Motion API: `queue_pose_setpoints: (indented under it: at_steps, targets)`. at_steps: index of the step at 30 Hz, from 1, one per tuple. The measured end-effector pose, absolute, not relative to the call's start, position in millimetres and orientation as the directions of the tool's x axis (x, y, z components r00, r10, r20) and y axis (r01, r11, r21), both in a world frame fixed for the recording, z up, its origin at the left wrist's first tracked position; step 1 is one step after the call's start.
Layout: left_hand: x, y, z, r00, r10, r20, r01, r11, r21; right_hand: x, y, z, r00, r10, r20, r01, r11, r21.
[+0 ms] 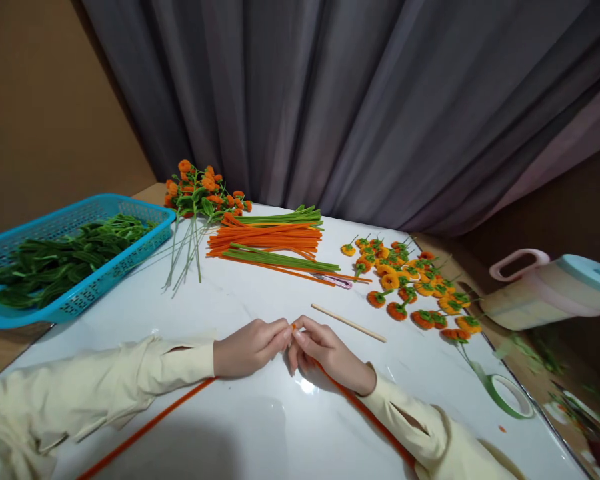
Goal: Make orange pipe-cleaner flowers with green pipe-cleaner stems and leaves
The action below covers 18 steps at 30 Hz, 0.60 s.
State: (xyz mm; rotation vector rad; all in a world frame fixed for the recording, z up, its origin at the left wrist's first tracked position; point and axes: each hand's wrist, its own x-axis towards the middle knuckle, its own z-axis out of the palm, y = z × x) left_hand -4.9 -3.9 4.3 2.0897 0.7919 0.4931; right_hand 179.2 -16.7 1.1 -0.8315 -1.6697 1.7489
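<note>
My left hand and my right hand meet over the middle of the white table, fingertips pinched together. Between them a bit of orange fuzzy stem shows. One length of orange pipe cleaner trails from under my left wrist toward the lower left. Another orange length runs from below my right palm under the forearm; whether both are one piece is hidden by my hands. Just beyond my right hand lies a thin wooden stick.
Orange pipe cleaners and green ones lie in a pile ahead. Finished orange flowers are at the back left, loose flower heads at right. A blue basket holds leaves. Green tape and a pitcher stand right.
</note>
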Motion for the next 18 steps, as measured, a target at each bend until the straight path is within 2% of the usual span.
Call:
queue_pose_setpoints:
  at_steps: [10, 18]
  targets:
    - [-7.2, -4.6, 4.9, 0.763, 0.646, 0.031, 0.358, -0.462, 0.811, 182.2, -16.0, 1.8, -0.662, 0.75, -0.013, 0.035, 0.014, -0.999]
    - [-6.2, -3.8, 3.9, 0.767, 0.641, 0.033, 0.384, -0.499, 0.777, 181.6, -18.5, 2.2, -0.594, 0.802, 0.067, 0.154, 0.195, -0.969]
